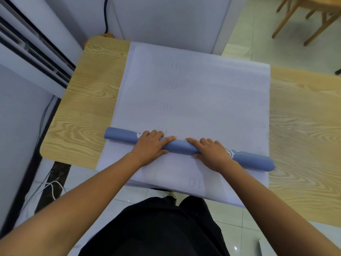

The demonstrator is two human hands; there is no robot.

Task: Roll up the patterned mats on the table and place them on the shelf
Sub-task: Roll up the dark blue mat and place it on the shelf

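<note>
Blue roll (121, 135), pale lilac mat (193, 89)

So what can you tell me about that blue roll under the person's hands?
The blue roll is a mat wound into a tight, slim tube, blue side out, with bits of a pale printed pattern showing. It lies slantwise on a pale sheet with faint numbers, spread over the wooden table. The left hand and right hand rest on its middle, fingers curved over it.

A: Mat (193, 85)?
B: Flat on the desk (88, 108), near edge overhanging.
A: Roll (180, 145)?
B: Across the mat's near half, left to right.
A: Hands?
B: Both on the roll, mid-length: left hand (149, 146) just beside right hand (212, 154).
</note>
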